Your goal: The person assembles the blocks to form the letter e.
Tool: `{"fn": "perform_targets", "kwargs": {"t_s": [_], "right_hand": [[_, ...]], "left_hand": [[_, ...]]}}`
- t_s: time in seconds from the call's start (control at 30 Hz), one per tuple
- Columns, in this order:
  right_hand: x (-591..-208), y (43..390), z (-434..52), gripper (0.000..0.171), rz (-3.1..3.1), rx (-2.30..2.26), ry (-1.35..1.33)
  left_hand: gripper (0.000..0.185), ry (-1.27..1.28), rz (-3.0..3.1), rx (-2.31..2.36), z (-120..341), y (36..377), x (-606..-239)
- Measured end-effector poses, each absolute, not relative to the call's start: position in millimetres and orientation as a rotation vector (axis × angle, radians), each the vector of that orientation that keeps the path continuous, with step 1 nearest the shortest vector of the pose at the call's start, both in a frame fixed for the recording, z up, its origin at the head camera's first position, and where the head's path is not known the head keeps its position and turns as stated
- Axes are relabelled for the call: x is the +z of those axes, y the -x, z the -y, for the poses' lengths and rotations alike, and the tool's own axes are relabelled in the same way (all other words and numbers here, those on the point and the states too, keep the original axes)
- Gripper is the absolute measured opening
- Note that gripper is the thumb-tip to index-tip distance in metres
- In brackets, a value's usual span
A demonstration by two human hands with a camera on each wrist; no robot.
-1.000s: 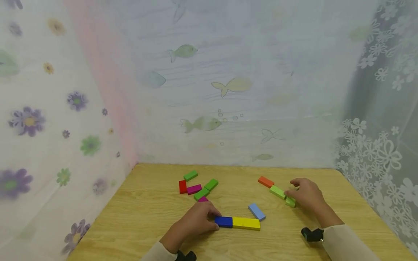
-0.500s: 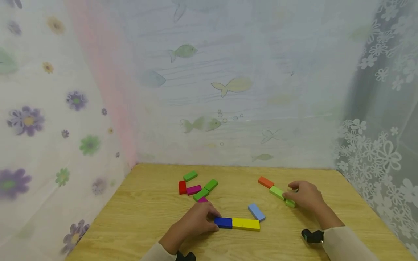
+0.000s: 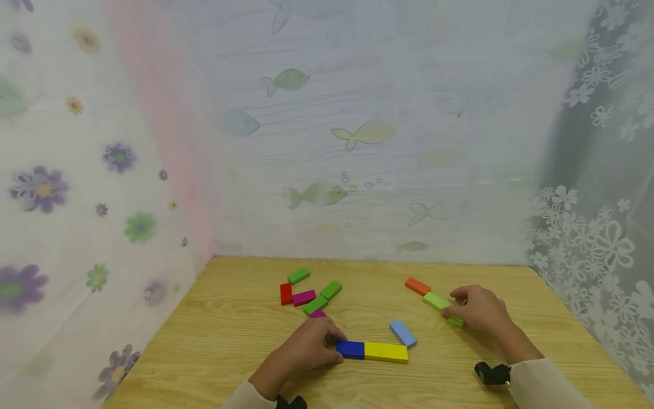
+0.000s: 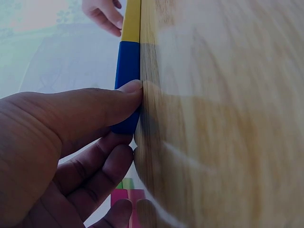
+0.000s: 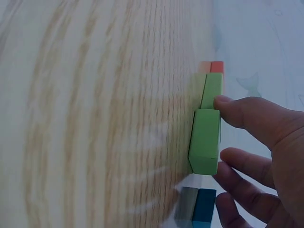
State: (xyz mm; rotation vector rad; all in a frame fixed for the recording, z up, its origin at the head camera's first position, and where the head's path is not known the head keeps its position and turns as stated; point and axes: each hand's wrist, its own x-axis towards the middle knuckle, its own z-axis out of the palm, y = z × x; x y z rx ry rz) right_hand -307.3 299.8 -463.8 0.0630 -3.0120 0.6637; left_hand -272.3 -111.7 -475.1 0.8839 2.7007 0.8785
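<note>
Low in the middle of the head view, I see the left hand (image 3: pixel 305 345) pinching a dark blue block (image 3: pixel 350 349) that meets a yellow block (image 3: pixel 386 352); towards the lower right, the right hand (image 3: pixel 482 309) has thumb and fingers curled round the nearer light green block (image 5: pixel 205 140), beside another light green block (image 3: pixel 434 301) and an orange one

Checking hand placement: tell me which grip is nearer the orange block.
Right. The right grip is at the light green blocks, right of the orange block; the left grip is farther, to its front left, at the blue block.
</note>
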Motion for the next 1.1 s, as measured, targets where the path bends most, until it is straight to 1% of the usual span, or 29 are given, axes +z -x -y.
{"fn": "perform_targets", "kwargs": {"t_s": [0.2, 0.53, 0.83, 1.1], "right_hand": [[-464.9, 305.9, -298.8, 0.061, 3.002, 0.671, -0.087], [-468.1, 307.0, -298.8, 0.045, 2.988, 0.702, -0.089], [-464.4, 310.5, -299.3, 0.042, 2.970, 0.711, -0.081], [-468.6, 307.0, -299.0, 0.040, 2.975, 0.742, -0.062]], "left_hand": [[0.028, -0.874, -2.702, 0.872, 111.2, 271.3, -474.0], [0.028, -0.843, -2.702, 0.867, 110.0, 270.3, -472.7], [0.028, -0.852, -2.727, 0.848, 109.5, 272.1, -467.8], [0.028, -0.843, -2.716, 0.841, 108.3, 269.5, -469.6]]}}
